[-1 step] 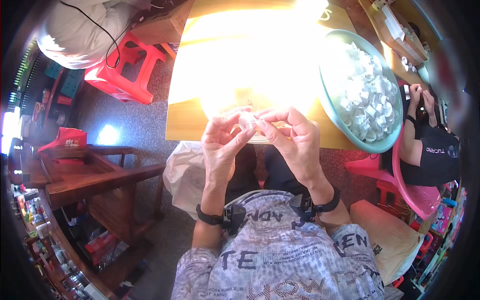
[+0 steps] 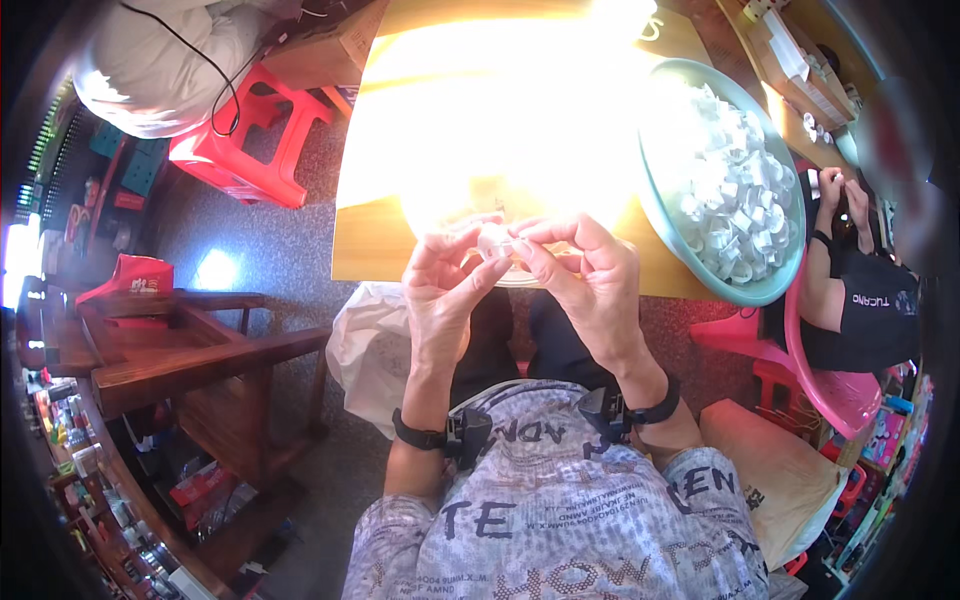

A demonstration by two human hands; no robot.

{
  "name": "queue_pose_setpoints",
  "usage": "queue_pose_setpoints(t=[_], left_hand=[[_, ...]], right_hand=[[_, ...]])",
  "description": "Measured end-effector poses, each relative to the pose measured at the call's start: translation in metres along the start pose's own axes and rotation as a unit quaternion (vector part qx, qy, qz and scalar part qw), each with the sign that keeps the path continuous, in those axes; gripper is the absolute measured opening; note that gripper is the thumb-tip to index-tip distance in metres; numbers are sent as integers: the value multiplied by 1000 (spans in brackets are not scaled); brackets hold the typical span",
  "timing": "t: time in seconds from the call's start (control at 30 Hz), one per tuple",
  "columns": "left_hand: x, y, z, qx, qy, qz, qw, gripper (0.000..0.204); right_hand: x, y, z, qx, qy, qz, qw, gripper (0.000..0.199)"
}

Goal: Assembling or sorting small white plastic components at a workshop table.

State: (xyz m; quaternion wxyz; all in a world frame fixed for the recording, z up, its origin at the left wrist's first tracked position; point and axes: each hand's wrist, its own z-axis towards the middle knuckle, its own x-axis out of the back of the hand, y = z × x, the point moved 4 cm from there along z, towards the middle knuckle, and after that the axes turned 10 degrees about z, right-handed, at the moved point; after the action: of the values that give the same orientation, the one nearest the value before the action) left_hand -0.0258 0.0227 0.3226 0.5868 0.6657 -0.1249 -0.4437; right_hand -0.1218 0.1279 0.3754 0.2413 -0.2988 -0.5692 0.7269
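Between my two hands, just over the table's near edge, is a small clear plastic piece [image 2: 494, 241], round in outline. My left hand [image 2: 447, 272] pinches it from the left with thumb and fingers. From the right, the thumb and forefinger of my right hand [image 2: 585, 272] close on its other side. Its finer details are washed out by glare. To the right on the table stands a pale green oval basin [image 2: 652, 190], heaped with many small clear and white plastic pieces [image 2: 735, 200].
Strong light whitens most of the wooden table [image 2: 375, 240]. A red plastic stool [image 2: 240, 150] stands at the left, above a dark wooden chair [image 2: 210, 350]. A white bag [image 2: 372, 350] hangs by the near table edge. At the right, another person [image 2: 850, 280] sits beside a pink basin [image 2: 835, 395].
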Motion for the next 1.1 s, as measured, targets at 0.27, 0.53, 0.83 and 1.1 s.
queue_pose_setpoints(t=[0.27, 0.53, 0.83, 1.1], left_hand=[[0, 2, -2, -10, -3, 20, 1000, 27], [0, 5, -5, -17, -26, 33, 999, 24], [-16, 6, -3, -51, -68, 112, 990, 20], [-29, 17, 34, -13, -61, 319, 946, 34]], right_hand=[[-1, -3, 3, 70, -25, -79, 994, 8], [8, -3, 2, 26, -23, -52, 998, 6], [25, -15, -2, -11, -60, 23, 998, 3], [88, -67, -16, 97, 115, -260, 954, 6]])
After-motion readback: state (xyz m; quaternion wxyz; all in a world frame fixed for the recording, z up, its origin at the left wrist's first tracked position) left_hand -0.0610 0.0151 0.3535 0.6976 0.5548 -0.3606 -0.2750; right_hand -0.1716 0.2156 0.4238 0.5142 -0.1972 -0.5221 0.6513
